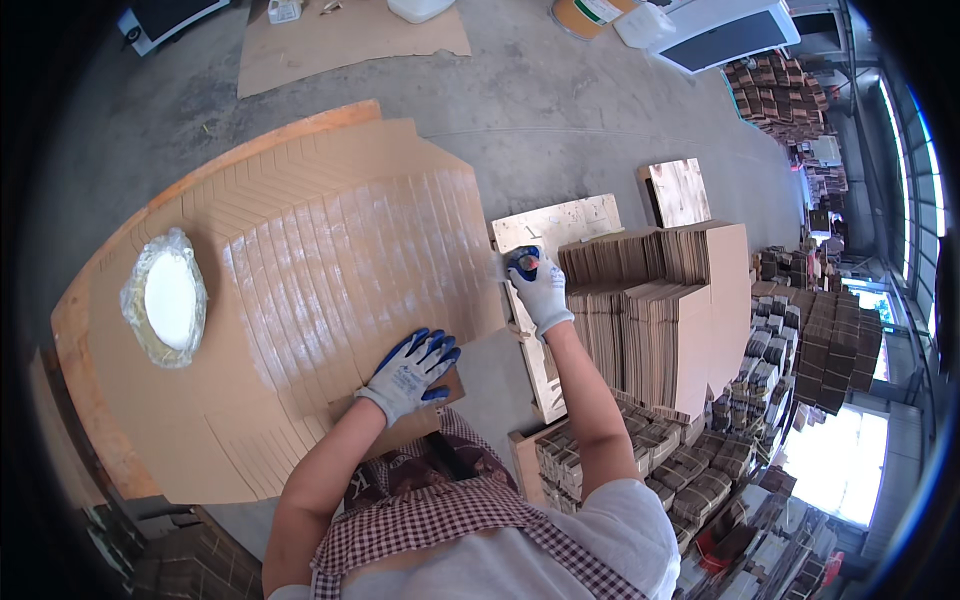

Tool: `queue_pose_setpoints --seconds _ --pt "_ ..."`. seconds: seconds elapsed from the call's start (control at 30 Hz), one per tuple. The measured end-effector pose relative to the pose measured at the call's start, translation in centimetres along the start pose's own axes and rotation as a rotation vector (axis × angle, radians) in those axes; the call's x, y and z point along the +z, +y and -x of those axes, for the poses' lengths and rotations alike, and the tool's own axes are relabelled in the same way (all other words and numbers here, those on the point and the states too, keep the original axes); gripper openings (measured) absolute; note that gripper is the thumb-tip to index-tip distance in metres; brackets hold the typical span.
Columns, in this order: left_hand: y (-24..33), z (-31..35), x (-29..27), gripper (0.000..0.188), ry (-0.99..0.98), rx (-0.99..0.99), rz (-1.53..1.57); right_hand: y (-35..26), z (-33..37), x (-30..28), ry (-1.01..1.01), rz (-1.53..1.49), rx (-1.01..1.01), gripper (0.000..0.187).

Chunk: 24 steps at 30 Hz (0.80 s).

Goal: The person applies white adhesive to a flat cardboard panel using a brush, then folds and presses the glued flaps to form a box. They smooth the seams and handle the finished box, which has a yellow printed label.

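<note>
My left hand (408, 377), in a white glove with blue fingertips, lies with spread fingers on the near right edge of the cardboard sheets (230, 400). The sheets overlap in a fanned row, and shiny wet-looking strips run across them. My right hand (538, 283), gloved alike, is closed around a tool whose reddish handle end (531, 263) shows; its working end is blurred, so its kind is unclear. It is just off the sheets' right edge. On the left of the sheets sits a plastic-wrapped bowl (137, 318) filled with white paste (171, 298).
Under the sheets is a wooden board (120, 462). Beyond my right hand, folded cardboard pieces (650, 335) stand packed beside a wooden pallet (585, 213). Bundled cardboard stacks (685, 465) fill the right side. A drum (583, 18) and a white jug (645, 27) stand at the back.
</note>
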<state>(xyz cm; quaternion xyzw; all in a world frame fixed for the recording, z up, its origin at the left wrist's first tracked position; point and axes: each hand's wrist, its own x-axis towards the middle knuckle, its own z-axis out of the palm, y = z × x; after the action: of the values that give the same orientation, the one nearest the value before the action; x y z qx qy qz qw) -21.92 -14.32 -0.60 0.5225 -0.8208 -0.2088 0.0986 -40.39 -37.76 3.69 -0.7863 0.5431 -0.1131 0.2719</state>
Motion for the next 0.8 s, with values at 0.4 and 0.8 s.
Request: queue_pose_setpoints --seconds 0.4,0.8 --pt "0.3 0.4 -0.1 0.072 -0.015 -0.012 0.005 1.5 4.4 0.8 0.112 -0.048 0.083 0.037" --pt "-0.4 1.1 2.6 0.077 0.063 -0.014 0.083 -10.9 4.8 4.8 0.010 -0.053 -0.167 0.032"
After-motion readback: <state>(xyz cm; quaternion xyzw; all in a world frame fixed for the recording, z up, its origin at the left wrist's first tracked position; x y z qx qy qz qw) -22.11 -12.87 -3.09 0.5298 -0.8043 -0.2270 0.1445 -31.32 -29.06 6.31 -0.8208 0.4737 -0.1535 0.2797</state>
